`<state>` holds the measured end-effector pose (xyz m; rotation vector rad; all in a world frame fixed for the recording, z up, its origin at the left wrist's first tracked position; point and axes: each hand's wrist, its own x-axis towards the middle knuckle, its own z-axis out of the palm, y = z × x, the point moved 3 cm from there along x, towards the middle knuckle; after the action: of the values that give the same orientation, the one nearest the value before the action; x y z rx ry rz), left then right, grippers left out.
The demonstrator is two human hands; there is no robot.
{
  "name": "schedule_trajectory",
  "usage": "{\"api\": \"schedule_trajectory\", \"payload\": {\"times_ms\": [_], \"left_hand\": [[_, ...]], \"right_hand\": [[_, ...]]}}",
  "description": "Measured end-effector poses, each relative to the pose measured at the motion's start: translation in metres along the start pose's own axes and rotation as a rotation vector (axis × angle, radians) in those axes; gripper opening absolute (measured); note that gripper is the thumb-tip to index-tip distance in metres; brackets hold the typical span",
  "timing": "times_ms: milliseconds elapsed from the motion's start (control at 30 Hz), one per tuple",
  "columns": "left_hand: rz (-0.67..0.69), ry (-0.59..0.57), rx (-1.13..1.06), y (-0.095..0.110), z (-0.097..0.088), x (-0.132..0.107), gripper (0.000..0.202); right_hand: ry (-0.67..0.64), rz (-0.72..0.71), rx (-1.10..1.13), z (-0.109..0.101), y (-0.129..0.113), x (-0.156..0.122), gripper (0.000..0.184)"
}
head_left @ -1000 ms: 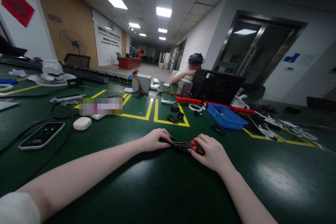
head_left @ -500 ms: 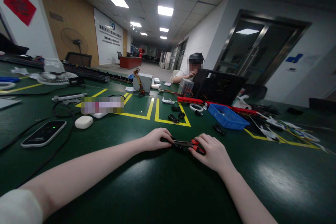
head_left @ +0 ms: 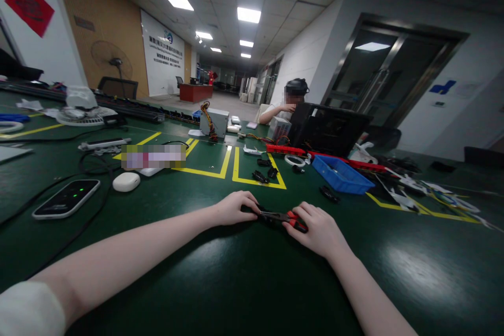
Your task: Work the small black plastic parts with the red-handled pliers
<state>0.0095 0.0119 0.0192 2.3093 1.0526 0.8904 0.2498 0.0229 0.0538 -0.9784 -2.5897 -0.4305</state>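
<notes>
Pinching a small dark piece (head_left: 266, 218) of unclear shape, the left hand (head_left: 238, 209) holds it beside metal pliers (head_left: 279, 216) with red-and-black handles (head_left: 292, 216), at five o'clock; the right hand (head_left: 316, 226) has its grip around these. Since half a second ago, almost nothing changes, so progress seems small.

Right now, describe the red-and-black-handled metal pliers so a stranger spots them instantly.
On the glossy green table, find the bare right hand. It holds the metal pliers, whose red grips set them apart from the small black objects beyond.
</notes>
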Motion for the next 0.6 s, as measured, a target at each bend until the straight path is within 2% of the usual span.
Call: {"api": "schedule_trajectory", "payload": {"times_ms": [267, 433, 533, 600], "left_hand": [[0.034, 0.040, -0.053, 0.001, 0.001, 0.000, 0.015], [0.058, 0.033, -0.046, 0.008, -0.001, -0.001, 0.017], [0.053, 0.026, -0.041, 0.009, -0.002, -0.002, 0.017], [0.028, 0.025, -0.039, 0.008, -0.001, -0.002, 0.016]], "right_hand": [[-0.053, 0.017, 0.005, 0.004, -0.003, 0.001, 0.036], [0.033, 0.021, 0.035, 0.004, -0.001, 0.001, 0.051], [0.040, 0.037, 0.034, 0.005, 0.001, 0.000, 0.064], [0.048, 0.030, 0.033, 0.006, 0.002, 0.000, 0.065]]}}
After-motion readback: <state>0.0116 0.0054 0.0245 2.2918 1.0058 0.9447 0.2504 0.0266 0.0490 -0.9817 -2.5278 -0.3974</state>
